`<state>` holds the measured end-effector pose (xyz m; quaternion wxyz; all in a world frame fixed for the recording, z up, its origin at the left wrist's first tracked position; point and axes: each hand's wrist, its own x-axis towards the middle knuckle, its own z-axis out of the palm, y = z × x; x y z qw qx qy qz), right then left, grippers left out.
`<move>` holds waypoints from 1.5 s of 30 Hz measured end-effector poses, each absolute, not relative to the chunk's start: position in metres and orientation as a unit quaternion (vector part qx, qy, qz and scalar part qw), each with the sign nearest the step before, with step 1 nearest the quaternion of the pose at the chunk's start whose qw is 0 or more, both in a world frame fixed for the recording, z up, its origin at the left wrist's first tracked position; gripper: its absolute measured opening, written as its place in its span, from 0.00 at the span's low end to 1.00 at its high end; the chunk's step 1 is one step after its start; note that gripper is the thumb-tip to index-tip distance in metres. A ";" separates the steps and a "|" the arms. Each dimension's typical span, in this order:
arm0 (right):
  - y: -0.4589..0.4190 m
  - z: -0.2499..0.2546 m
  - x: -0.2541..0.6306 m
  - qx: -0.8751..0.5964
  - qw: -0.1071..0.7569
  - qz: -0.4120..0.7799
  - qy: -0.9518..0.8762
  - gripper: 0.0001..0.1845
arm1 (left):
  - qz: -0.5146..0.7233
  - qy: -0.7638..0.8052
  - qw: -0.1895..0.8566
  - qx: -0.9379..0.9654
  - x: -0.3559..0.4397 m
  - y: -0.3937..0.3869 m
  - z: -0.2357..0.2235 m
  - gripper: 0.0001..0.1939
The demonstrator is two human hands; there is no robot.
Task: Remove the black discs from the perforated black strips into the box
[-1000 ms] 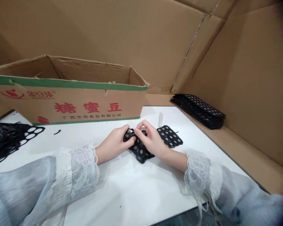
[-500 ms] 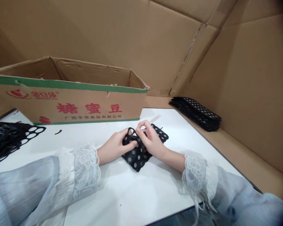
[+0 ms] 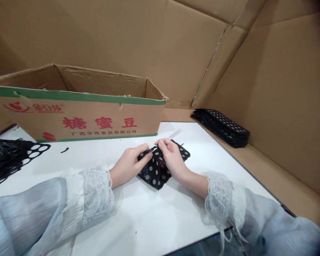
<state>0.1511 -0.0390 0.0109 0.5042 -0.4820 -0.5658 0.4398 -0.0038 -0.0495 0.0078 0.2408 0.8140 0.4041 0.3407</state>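
Observation:
A small piece of black cloth with white dots [image 3: 154,172] lies on the white table [image 3: 154,217] in the middle of the view. My left hand [image 3: 129,164] pinches its near-left edge with closed fingers. My right hand [image 3: 172,158] lies over its upper right part, fingers curled and pressed on the cloth. The fingertips of both hands meet at the cloth's top edge. A white stick-like thing [image 3: 175,134] lies just beyond my right hand.
A long open cardboard box with a green stripe and red print [image 3: 77,106] stands across the back. Black net-like pieces [image 3: 8,156] are heaped at the far left. A stack of black dotted cloth pieces [image 3: 222,126] sits on the cardboard ledge at right. Cardboard walls surround the table.
The cloth was lifted and folded between my fingers, and its right flap was drawn in. Now it lies flatter, with both hands pressed lower on it.

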 end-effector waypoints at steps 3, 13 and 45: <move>-0.026 0.009 0.165 -0.495 0.564 0.440 -0.493 0.11 | 0.351 0.405 0.215 0.816 -0.006 -0.054 0.006 0.12; -0.038 0.008 0.163 -0.447 0.383 0.442 -0.676 0.16 | 0.348 0.394 0.291 0.799 -0.005 -0.049 0.007 0.06; -0.052 0.021 0.164 -0.421 0.308 0.437 -0.733 0.16 | 0.295 0.346 0.211 0.865 -0.002 -0.052 0.006 0.12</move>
